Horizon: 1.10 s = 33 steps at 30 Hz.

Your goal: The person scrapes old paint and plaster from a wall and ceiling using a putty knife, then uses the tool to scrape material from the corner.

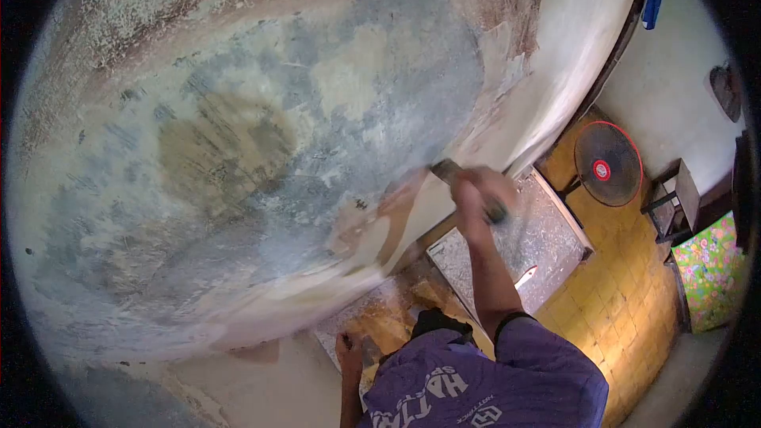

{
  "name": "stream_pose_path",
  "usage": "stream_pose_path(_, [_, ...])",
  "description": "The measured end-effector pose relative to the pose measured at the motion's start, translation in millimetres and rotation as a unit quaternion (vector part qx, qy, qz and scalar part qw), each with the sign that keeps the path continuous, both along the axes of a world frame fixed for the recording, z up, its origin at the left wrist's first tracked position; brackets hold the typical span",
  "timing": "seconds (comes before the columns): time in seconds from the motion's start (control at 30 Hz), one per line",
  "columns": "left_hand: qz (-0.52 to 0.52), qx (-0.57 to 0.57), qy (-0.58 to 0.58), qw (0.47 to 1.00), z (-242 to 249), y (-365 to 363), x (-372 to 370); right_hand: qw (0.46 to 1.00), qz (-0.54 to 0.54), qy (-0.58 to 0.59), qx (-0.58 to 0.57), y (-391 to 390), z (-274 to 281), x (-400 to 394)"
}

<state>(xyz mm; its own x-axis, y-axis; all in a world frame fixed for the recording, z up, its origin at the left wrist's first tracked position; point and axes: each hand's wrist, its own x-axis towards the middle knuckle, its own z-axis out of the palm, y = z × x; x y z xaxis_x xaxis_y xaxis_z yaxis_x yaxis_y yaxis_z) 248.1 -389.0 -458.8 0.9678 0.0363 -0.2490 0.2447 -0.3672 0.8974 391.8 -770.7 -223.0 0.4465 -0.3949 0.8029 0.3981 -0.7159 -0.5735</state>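
Observation:
My right hand, blurred by motion, is closed around a scraper with a dark flat blade. The end of its dark green handle sticks out below the fist. The blade is at the patchy wall, where grey, whitish and brown areas show; whether its edge touches cannot be told. Low down, my left hand hangs beside my body with its fingers curled. Something small and dark shows at those fingers, too small to name.
A dust-speckled table stands below my right arm, with a small pale tool on it. Beyond are a round fan with a red rim, a dark stool and flowered cloth. The floor is yellow tile.

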Motion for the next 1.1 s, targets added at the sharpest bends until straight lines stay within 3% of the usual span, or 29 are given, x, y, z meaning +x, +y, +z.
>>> stream_pose_path(0.1, [0.018,-0.004,-0.010,1.000,-19,-1,-4,0.996,0.064,0.031,0.054,-7,-15,-5])
stream_pose_path(0.13, [0.026,-0.020,-0.001,0.999,-14,-4,3,0.990,0.064,-0.107,0.070,-1,-4,-8])
stream_pose_path(0.2, [0.047,-0.050,0.032,0.997,-2,-5,-9,0.983,0.105,-0.122,0.088,4,23,-30])
stream_pose_path(0.3, [0.014,-0.036,0.026,0.999,4,-4,-11,0.993,0.051,-0.035,0.099,-1,7,-2])
stream_pose_path(0.37, [-0.015,0.024,-0.033,0.999,18,-13,-13,0.993,0.090,0.030,0.071,-7,2,25])
stream_pose_path(0.4, [-0.031,0.055,-0.066,0.996,23,-15,-10,0.995,0.077,-0.005,0.065,-6,-3,17])
stream_pose_path(0.43, [-0.014,0.048,-0.027,0.998,20,-12,-3,0.995,0.064,-0.044,0.056,-5,-8,5])
stream_pose_path(0.5, [0.026,0.030,0.062,0.997,12,-9,-6,0.985,0.116,-0.117,0.057,-8,-4,-12])
stream_pose_path(0.53, [0.025,0.015,0.051,0.998,11,-10,-7,0.970,0.178,-0.152,0.068,-10,10,-26])
stream_pose_path(0.63, [0.024,-0.027,0.033,0.999,11,-6,-10,0.976,0.088,-0.172,0.101,-4,18,3])
stream_pose_path(0.7, [0.033,-0.058,0.036,0.997,4,-5,-9,0.993,0.041,-0.074,0.080,-11,-5,28])
stream_pose_path(0.77, [0.026,0.004,-0.002,1.000,0,-2,-12,0.992,0.028,0.085,0.084,-11,-15,36])
stream_pose_path(0.87, [0.065,0.029,-0.022,0.997,14,-7,-10,0.949,0.124,0.010,0.289,13,-70,17])
stream_pose_path(0.93, [0.090,0.009,0.004,0.996,22,-9,-11,0.948,0.181,0.049,0.256,29,-91,-5])
stream_pose_path(1.0, [0.104,-0.024,0.049,0.993,26,-2,-14,0.903,0.291,0.122,0.291,43,-98,-30])
stream_pose_path(1.07, [0.113,-0.032,0.010,0.993,14,1,-22,0.796,0.415,0.182,0.400,62,-123,-46])
stream_pose_path(1.1, [0.127,-0.033,-0.011,0.991,4,5,-27,0.809,0.408,0.248,0.345,72,-128,-49])
